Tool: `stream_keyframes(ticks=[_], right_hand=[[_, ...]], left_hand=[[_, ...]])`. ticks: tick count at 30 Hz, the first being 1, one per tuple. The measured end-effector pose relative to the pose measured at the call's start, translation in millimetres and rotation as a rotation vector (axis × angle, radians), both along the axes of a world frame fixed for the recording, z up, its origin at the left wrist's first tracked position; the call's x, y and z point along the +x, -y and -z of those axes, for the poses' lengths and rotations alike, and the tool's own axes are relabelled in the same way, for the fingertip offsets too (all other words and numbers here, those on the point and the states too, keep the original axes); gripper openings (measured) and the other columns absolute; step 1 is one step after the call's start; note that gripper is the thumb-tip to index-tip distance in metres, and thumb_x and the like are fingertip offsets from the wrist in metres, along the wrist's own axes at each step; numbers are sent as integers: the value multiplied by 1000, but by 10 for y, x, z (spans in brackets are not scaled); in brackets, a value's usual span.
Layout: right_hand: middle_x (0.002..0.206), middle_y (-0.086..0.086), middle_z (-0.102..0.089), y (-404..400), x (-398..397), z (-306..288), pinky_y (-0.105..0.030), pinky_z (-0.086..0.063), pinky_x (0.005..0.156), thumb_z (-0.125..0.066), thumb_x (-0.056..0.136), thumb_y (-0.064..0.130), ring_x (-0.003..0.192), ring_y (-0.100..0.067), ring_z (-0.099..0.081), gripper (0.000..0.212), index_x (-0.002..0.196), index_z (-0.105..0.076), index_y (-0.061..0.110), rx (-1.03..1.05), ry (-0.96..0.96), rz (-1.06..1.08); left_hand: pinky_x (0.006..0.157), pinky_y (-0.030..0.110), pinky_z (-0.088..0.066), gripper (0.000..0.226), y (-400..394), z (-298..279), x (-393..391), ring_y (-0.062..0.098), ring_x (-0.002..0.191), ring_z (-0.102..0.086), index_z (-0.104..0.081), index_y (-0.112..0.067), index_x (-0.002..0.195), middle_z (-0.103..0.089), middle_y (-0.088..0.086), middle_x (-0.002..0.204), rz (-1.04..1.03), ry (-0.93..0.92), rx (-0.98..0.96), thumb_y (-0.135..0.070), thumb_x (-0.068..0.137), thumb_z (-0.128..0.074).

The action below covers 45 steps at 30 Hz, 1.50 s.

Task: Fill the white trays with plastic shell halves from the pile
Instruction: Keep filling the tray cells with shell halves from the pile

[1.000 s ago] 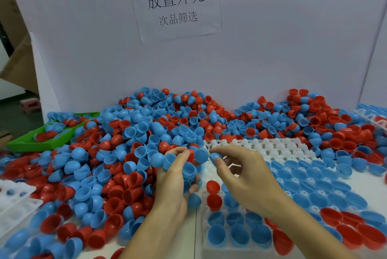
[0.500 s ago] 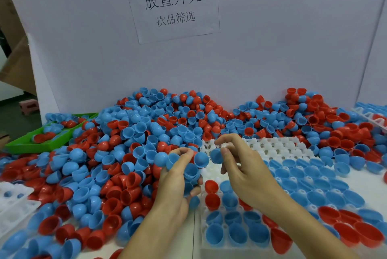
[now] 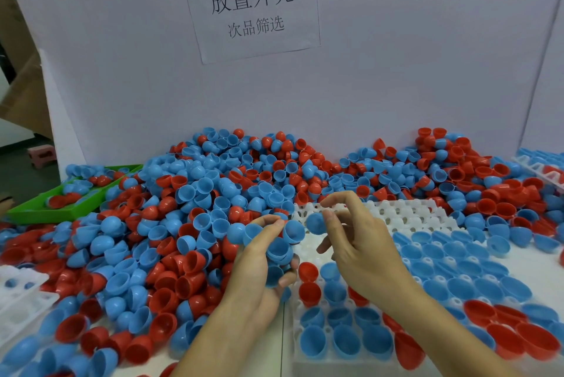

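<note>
A big pile of blue and red plastic shell halves (image 3: 244,193) covers the table's left and back. My left hand (image 3: 259,266) cups a handful of blue shell halves (image 3: 279,251) at the pile's edge. Just to its right, my right hand (image 3: 357,245) pinches a single blue shell half (image 3: 315,223) between thumb and fingers, raised above the white tray (image 3: 396,212). The near rows of that tray hold blue and red halves (image 3: 442,270); its far rows show bare white sockets.
A green tray (image 3: 61,209) with loose shells sits at the far left. Another white tray (image 3: 21,300) lies at the left edge, and a filled one (image 3: 543,166) at the far right. A white board with a paper sign (image 3: 250,4) stands behind the pile.
My right hand has lifted up from the tray with one blue shell half pinched in its fingers. My left hand stays put with its handful.
</note>
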State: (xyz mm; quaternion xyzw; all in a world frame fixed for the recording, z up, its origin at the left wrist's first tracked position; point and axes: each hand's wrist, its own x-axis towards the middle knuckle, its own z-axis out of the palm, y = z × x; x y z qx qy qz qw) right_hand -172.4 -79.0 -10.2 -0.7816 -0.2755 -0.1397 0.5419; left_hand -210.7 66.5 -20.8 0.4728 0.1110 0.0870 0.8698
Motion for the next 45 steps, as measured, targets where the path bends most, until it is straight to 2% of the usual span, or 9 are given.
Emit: stream_keyframes(ticks=[7, 10, 14, 20, 28, 34, 39, 43, 45], right_hand=[[63, 2, -61, 2, 0, -13, -14, -39, 46, -63, 94, 28, 46, -5, -49, 9, 92, -56, 33, 25, 77, 82], [67, 8, -63, -33, -30, 4, -15, -45, 49, -68, 91, 31, 50, -5, -55, 15, 91, -57, 42, -24, 57, 107], [63, 9, -64, -58, -45, 17, -16, -51, 55, -73, 86, 37, 57, -4, -61, 19, 101, -62, 36, -28, 2, 170], [72, 7, -69, -101, -86, 14, -25, -59, 59, -78, 80, 37, 60, -5, -68, 35, 96, -47, 38, -1, -80, 188], [69, 11, -69, -117, -115, -6, -20, -57, 65, -78, 81, 38, 68, -3, -67, 11, 82, -69, 31, -44, -184, 155], [72, 11, -71, -64, -96, -68, -25, -58, 62, -73, 88, 24, 65, -12, -67, 17, 71, -71, 26, 17, -156, 129], [68, 5, -68, 269, 140, -270, -14, -52, 57, -72, 88, 20, 64, -10, -65, 16, 73, -68, 26, 66, -94, 267], [73, 0, -70, 463, 366, -328, -13, -45, 55, -75, 87, 22, 70, -19, -66, 14, 75, -69, 17, -207, -122, 340], [73, 2, -67, 447, 468, -345, -11, -42, 49, -76, 86, 21, 66, -13, -63, 16, 76, -65, 16, -440, -159, 301]], left_hand=[[33, 21, -29, 4, -9, -16, -11, 19, 49, -51, -59, -15, 96, -63, 12, 81, 1, 9, -26, -16, 93, -62], [34, 21, -30, 2, -1, -25, -16, 19, 49, -52, -61, -17, 92, -65, 11, 81, -9, 26, 7, -17, 92, -63], [34, 21, -31, 4, 27, -22, -21, 18, 49, -53, -62, -19, 91, -67, 9, 82, -1, 40, 34, -17, 89, -66], [34, 21, -31, 19, 42, -24, -18, 18, 49, -54, -64, -20, 89, -69, 6, 81, -2, 60, 47, -22, 72, -72], [36, 21, -31, 25, 45, 6, -7, 16, 49, -54, -64, -21, 91, -69, 10, 80, -5, 91, 125, -25, 68, -72], [37, 20, -30, 10, 30, 12, 2, 17, 48, -52, -61, -16, 98, -66, 10, 81, 11, 87, 179, -14, 89, -65], [35, 20, -30, 17, -43, 11, 30, 18, 47, -51, -67, -21, 80, -66, 12, 83, -46, 82, 157, -9, 91, -64], [35, 20, -30, 21, -56, 16, 38, 18, 47, -51, -67, -22, 76, -66, 9, 81, -74, 62, 153, -9, 91, -63], [35, 20, -30, 18, -57, 21, 46, 19, 48, -51, -67, -21, 78, -66, 10, 79, -79, 43, 147, -8, 91, -64]])
